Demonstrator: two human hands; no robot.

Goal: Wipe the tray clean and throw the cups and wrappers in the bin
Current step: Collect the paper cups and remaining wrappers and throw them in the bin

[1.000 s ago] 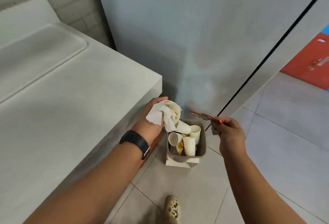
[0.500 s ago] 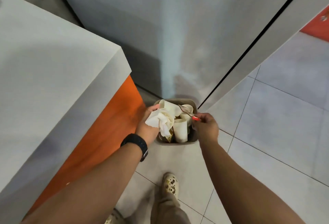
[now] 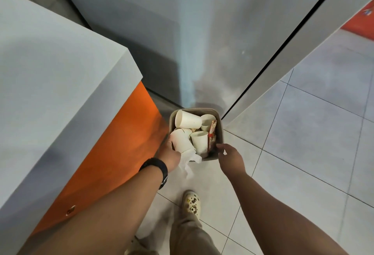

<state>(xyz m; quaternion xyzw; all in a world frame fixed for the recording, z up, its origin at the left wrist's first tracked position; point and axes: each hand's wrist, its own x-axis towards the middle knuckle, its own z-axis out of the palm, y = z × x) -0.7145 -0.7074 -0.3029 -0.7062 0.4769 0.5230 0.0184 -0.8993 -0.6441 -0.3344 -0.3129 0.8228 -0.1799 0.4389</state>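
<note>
A small beige bin (image 3: 220,131) stands on the tiled floor, holding several white paper cups (image 3: 188,120) and a red wrapper (image 3: 212,133) upright against its right wall. My left hand (image 3: 169,153) is at the bin's left near rim and grips a tilted white cup (image 3: 180,140) with a crumpled white tissue (image 3: 187,162) hanging below it, over the rim. Next to the bin's right near corner, my right hand (image 3: 229,156) hovers with fingers relaxed and nothing in them. The tray is out of view.
A grey counter (image 3: 50,84) with an orange side panel (image 3: 113,157) stands close on the left. Grey wall panels (image 3: 202,32) rise behind the bin. My shoe (image 3: 191,204) is on the floor just behind the bin.
The red wrapper left my right hand and now stands in the bin. My left hand lowered and tipped the cup and tissue toward the bin's near rim.
</note>
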